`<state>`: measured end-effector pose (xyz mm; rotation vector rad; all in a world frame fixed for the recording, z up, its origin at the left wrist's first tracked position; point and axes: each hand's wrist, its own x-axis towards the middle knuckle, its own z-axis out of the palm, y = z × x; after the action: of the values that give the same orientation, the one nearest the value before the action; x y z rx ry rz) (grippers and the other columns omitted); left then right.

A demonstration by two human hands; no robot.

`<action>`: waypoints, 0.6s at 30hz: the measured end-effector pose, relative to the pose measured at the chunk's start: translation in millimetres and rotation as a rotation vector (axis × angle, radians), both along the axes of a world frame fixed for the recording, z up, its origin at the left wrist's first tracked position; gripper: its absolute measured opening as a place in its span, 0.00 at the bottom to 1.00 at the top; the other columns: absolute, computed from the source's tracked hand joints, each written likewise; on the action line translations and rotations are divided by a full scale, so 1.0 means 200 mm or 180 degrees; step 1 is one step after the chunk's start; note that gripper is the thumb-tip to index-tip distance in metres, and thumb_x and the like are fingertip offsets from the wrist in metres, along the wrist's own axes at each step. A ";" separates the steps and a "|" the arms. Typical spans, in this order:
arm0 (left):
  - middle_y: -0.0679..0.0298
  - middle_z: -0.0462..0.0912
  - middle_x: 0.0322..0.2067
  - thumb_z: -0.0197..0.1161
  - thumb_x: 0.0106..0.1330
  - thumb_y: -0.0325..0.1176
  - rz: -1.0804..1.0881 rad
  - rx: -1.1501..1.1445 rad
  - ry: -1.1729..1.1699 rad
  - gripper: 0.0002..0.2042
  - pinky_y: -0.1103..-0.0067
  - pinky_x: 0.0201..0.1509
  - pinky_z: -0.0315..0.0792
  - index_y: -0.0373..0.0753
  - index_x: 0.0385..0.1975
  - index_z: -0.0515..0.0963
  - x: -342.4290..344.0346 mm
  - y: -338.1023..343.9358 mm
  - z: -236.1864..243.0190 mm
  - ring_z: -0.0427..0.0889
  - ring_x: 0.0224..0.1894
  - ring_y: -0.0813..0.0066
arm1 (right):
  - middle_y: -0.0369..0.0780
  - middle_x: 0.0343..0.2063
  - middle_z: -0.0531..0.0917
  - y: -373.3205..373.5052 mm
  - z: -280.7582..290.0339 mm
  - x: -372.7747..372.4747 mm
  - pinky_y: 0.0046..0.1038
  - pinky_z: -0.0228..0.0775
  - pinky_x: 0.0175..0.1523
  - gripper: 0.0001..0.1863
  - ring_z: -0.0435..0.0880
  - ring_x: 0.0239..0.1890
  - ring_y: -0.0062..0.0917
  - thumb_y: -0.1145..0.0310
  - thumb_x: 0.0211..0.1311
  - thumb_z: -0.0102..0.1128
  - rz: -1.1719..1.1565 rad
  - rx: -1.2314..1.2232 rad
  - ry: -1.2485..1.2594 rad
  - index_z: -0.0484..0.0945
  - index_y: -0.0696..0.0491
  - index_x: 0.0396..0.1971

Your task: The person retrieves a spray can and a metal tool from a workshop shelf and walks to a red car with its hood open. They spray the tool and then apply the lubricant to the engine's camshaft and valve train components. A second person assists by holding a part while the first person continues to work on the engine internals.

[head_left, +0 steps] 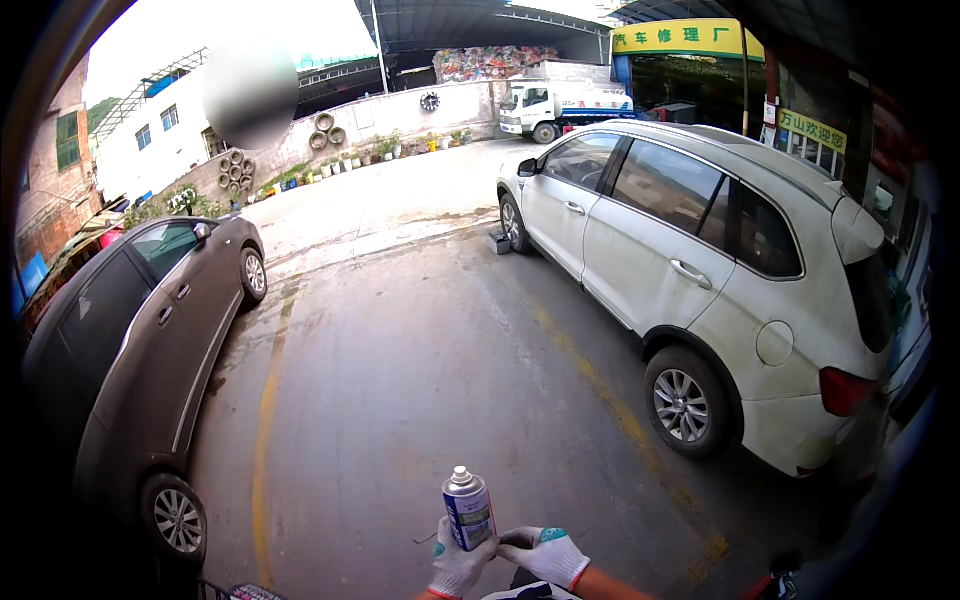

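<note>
At the bottom centre, my left hand [458,560], in a white glove with teal on it, grips a blue and silver spray can [468,508] held upright with its white nozzle on top. My right hand [542,555], gloved the same way, has its fingers closed together against the lower right of the can; whatever is pinched there is hidden.
A brown car [140,350] stands on the left, a white SUV [660,270] on the right, with grey concrete [380,380] and yellow lines between. A dark block [500,243] sits by the SUV's front wheel. Farther back are a truck [560,110], potted plants and a wall.
</note>
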<state>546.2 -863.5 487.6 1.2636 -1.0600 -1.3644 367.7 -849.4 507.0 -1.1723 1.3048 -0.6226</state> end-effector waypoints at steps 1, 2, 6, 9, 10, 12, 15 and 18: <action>0.57 0.81 0.40 0.77 0.56 0.27 -0.0049 -0.1064 -0.0792 0.27 0.76 0.40 0.83 0.34 0.50 0.66 0.01 -0.21 -0.15 0.85 0.38 0.72 | 0.41 0.45 0.90 -0.16 -0.03 -0.01 0.25 0.78 0.56 0.21 0.87 0.48 0.22 0.61 0.70 0.68 -0.0130 -0.0006 -0.0144 0.82 0.60 0.55; 0.57 0.81 0.40 0.77 0.55 0.27 -0.0104 -0.0997 -0.0677 0.27 0.76 0.40 0.83 0.33 0.49 0.66 -0.01 -0.36 -0.15 0.85 0.38 0.72 | 0.40 0.43 0.90 -0.29 -0.11 -0.02 0.24 0.78 0.54 0.20 0.87 0.46 0.21 0.62 0.70 0.68 -0.0279 0.0063 -0.0266 0.83 0.60 0.54; 0.58 0.83 0.43 0.75 0.58 0.31 -0.0527 -0.0616 -0.0726 0.26 0.73 0.47 0.82 0.34 0.54 0.69 -0.05 -1.00 -0.09 0.85 0.43 0.70 | 0.37 0.39 0.90 -0.97 -0.31 -0.05 0.22 0.79 0.49 0.16 0.87 0.41 0.17 0.64 0.70 0.67 -0.0450 0.0247 -0.0738 0.85 0.60 0.48; 0.60 0.83 0.47 0.75 0.61 0.36 0.0003 -0.0953 -0.0987 0.26 0.71 0.47 0.81 0.37 0.56 0.73 -0.02 -1.44 -0.10 0.84 0.46 0.69 | 0.38 0.39 0.90 -1.53 -0.25 -0.04 0.23 0.79 0.51 0.17 0.87 0.42 0.19 0.62 0.68 0.68 0.0045 -0.0106 -0.0321 0.85 0.60 0.48; 0.60 0.83 0.46 0.75 0.61 0.36 0.0124 -0.0819 -0.1126 0.26 0.71 0.46 0.80 0.37 0.56 0.73 0.01 -1.58 -0.04 0.84 0.45 0.70 | 0.38 0.39 0.90 -1.68 -0.21 0.01 0.23 0.79 0.52 0.18 0.87 0.42 0.19 0.61 0.67 0.68 0.0141 -0.0180 -0.0211 0.85 0.60 0.48; 0.60 0.83 0.45 0.75 0.61 0.35 0.0370 -0.0548 -0.1304 0.25 0.72 0.46 0.80 0.37 0.56 0.73 0.02 -1.85 0.06 0.83 0.44 0.71 | 0.42 0.42 0.89 -2.02 -0.11 0.06 0.27 0.79 0.53 0.22 0.88 0.45 0.25 0.57 0.66 0.67 0.0457 -0.0405 -0.0012 0.83 0.59 0.50; 0.63 0.83 0.43 0.74 0.62 0.35 0.0653 -0.0596 -0.0781 0.25 0.74 0.43 0.79 0.36 0.57 0.74 0.13 -2.24 0.07 0.83 0.43 0.72 | 0.46 0.40 0.87 -2.50 0.02 0.14 0.35 0.79 0.49 0.20 0.88 0.44 0.37 0.53 0.66 0.60 0.1086 -0.1245 0.0408 0.82 0.53 0.47; 0.66 0.82 0.44 0.72 0.64 0.35 0.0689 -0.0551 -0.0109 0.23 0.79 0.43 0.78 0.37 0.57 0.75 0.22 -2.63 -0.15 0.82 0.43 0.76 | 0.46 0.38 0.86 -2.99 0.05 0.15 0.39 0.78 0.47 0.19 0.86 0.44 0.43 0.52 0.68 0.56 0.1619 -0.1934 0.1096 0.80 0.53 0.46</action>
<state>590.4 -1389.7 456.6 1.2377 -1.0099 -1.0683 398.7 -1448.3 517.8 -2.1025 1.0457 -0.4566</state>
